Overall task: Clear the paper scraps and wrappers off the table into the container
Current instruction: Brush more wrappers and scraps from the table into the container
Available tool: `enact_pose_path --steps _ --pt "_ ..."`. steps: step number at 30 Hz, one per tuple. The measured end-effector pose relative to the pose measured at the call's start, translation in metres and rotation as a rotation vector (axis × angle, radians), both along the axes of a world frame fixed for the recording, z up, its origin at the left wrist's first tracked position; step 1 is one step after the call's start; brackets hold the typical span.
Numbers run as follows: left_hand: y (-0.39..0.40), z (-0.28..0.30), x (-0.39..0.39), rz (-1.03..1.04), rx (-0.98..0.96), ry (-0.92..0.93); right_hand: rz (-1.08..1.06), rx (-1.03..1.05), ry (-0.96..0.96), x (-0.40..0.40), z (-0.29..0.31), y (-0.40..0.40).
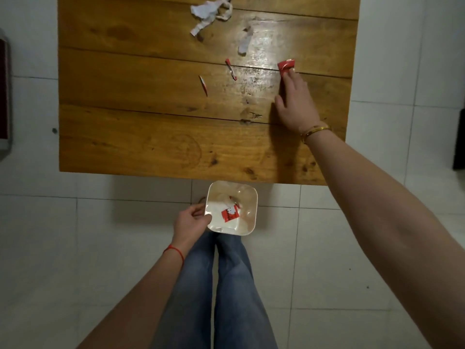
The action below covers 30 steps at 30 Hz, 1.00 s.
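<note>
White square container (247, 195) w/ rounded corners is held off the worktop, just below its near edge, over the floor and the person's jeans-clad legs (226, 285). Inside: a red-and-white wrapper piece (229, 214) near the middle, a smaller red scrap (232, 198) toward the far side, plus some white paper under them, hard to make out. Left hand (191, 221) grips the container's left rim, thumb on top of the rim, fingers curled underneath; red string round that wrist. Right hand (294, 102) is stretched out over the worktop's right side, palm down, fingers extended and fairly close together, fingertips pressing on a red wrapper (286, 65) that lies flat by the right edge; not pinched or lifted as far as can be seen. Gold bangle on the right wrist. Worktop (138, 109) is wooden planks, orange-brown w/ knots, glare patch right of centre. Other scraps on it: two thin red-and-white strips (231, 69) (203, 85) near the middle, a small white paper scrap (244, 42) beyond them, and a bigger bunch of crumpled white paper (210, 13) at the far edge, partly cut off by the frame. Floor (75, 248) is pale tile w/ grey grout lines. Dark red object at the left frame edge, can't tell what.
</note>
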State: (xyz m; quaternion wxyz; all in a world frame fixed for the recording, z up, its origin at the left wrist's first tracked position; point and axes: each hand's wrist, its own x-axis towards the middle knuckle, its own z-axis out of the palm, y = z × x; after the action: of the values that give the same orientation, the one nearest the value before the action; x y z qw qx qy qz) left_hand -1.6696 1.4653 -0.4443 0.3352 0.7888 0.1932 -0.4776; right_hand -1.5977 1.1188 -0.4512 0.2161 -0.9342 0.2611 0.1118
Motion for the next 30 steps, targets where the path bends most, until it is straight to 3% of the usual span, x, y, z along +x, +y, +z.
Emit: enact_pose_path --steps 5,16,19,25,30 --pt "-0.002 0.004 0.009 0.053 0.006 -0.016 0.147 0.039 -0.027 -0.024 0.008 0.048" --pt "0.007 0.011 0.025 0.11 -0.003 0.001 0.712 0.234 -0.002 -0.111 0.017 0.172" --pt "0.01 0.012 0.029 0.097 -0.001 0.006 0.631 0.237 -0.054 -0.099 0.021 0.167" --pt "0.016 0.008 0.036 0.071 -0.002 0.008 0.225 0.074 -0.122 -0.01 0.018 0.104" --pt "0.02 0.007 0.041 0.074 -0.01 0.007 0.202 0.017 -0.013 0.054 0.007 0.069"
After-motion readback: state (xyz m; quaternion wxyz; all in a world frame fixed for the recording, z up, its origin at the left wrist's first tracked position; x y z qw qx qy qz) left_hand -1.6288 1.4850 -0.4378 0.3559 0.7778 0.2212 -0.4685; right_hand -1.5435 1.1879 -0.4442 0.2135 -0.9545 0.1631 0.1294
